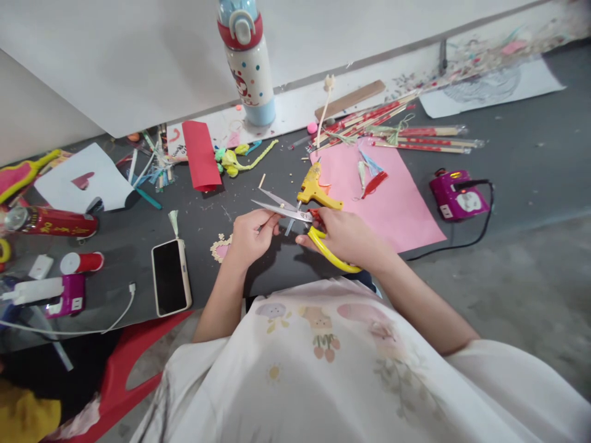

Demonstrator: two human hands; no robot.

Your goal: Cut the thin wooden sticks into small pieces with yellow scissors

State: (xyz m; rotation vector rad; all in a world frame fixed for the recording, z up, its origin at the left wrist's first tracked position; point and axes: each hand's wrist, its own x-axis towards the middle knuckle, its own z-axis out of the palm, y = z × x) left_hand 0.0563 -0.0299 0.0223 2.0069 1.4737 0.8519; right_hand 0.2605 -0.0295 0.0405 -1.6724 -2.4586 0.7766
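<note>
My right hand (344, 237) is wrapped round the handles of a pair of scissors (295, 214) with yellow and red grips. Their blades are spread and point left, close to the fingers of my left hand (253, 237). The left thumb and fingertips are pinched together; whatever small thing they hold is hidden. A tiny pale bit shows between the blades. Just beyond the scissors lies a yellow glue gun (316, 187), partly on a pink sheet (401, 209). Beside my left wrist is a small pink heart (222, 250) edged with beige pieces.
A bottle (253, 80) stands at the back. Bundled red-patterned sticks (369, 123) lie behind the pink sheet. To the left are a phone (170, 277), a red can (53, 221) and a folded red paper (201, 154). A purple box (459, 195) with a cable sits right.
</note>
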